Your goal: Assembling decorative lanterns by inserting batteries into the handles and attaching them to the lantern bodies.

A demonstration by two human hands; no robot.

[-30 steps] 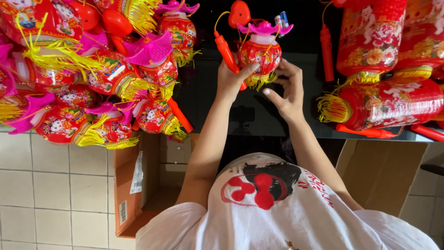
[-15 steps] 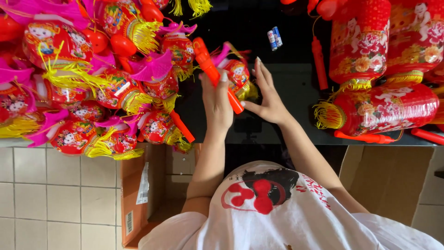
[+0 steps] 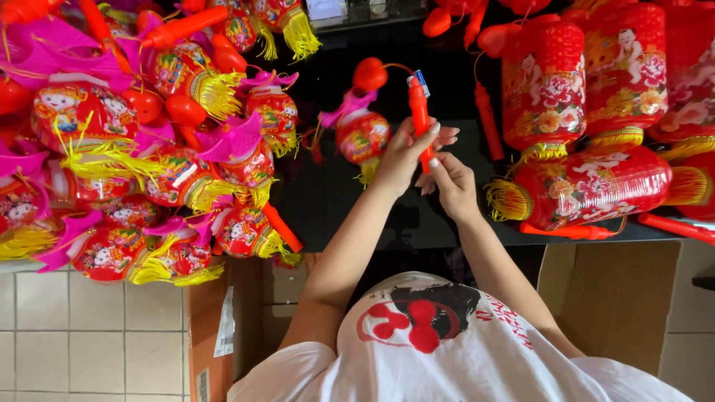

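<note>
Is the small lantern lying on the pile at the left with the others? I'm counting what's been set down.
No: the small lantern dangles from the orange stick handle gripped by the left hand and right hand, apart from the lantern pile.

Lantern handle (image 3: 419, 112): glossy orange plastic. Lantern body (image 3: 363, 136): shiny printed film, yellow fringe. Counter (image 3: 328, 193): smooth, dark, reflective. Box (image 3: 611, 305): matt brown cardboard. Floor (image 3: 89, 335): pale glazed tile.
</note>
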